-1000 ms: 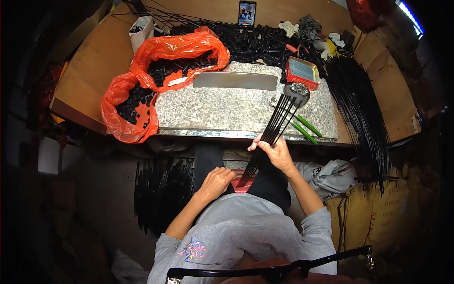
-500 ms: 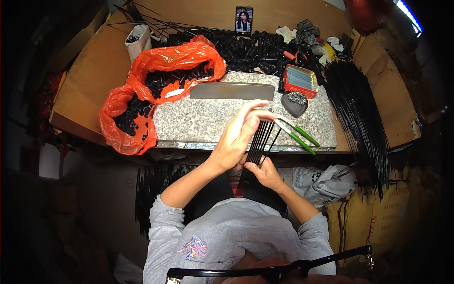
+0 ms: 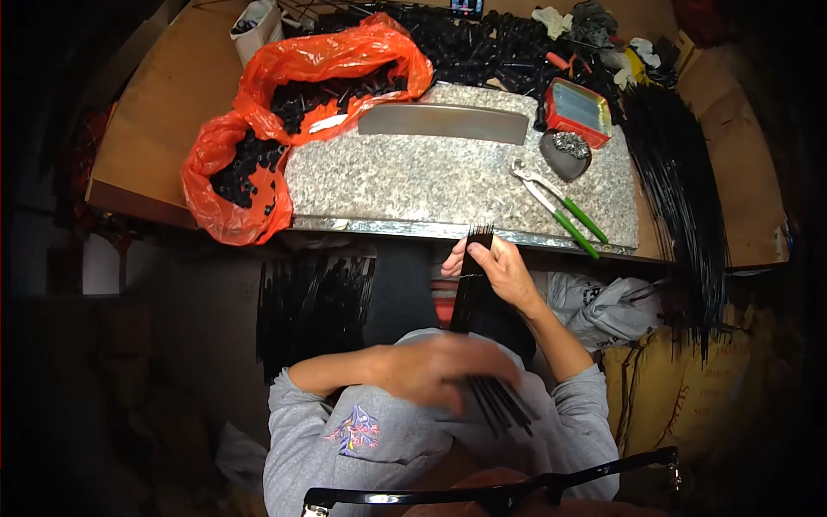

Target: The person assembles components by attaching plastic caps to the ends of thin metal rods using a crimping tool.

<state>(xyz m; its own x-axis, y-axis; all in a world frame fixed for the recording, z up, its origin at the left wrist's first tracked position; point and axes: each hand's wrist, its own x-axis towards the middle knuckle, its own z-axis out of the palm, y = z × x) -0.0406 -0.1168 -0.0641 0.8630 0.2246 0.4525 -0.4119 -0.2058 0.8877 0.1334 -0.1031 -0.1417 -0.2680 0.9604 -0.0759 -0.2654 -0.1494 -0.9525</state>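
Note:
A bundle of thin black rods (image 3: 473, 297) lies lengthwise between my lap and the table's front edge. My right hand (image 3: 506, 274) is wrapped round its far end, thumb on top, the tips sticking up a little beyond the fingers. My left hand (image 3: 439, 369) is over the near part of the bundle, close to my chest. Motion blurs its fingers, so their grip cannot be made out. Past that hand the rod ends fan out toward my grey top. Green-handled pincers (image 3: 560, 209) lie on the speckled stone slab (image 3: 379, 189) just beyond my hands.
A flat metal bar (image 3: 444, 123), a dark rounded stone (image 3: 566, 157) and a red tin (image 3: 579, 112) are on the slab. Orange bags (image 3: 258, 220) of black parts stand left. Long black rods (image 3: 680, 181) overhang the table at right; more rods (image 3: 314, 302) hang at left.
My left hand has swept down from the rods' far tips toward my chest. My right hand has moved up to the far end of the bundle. The view has tipped downward.

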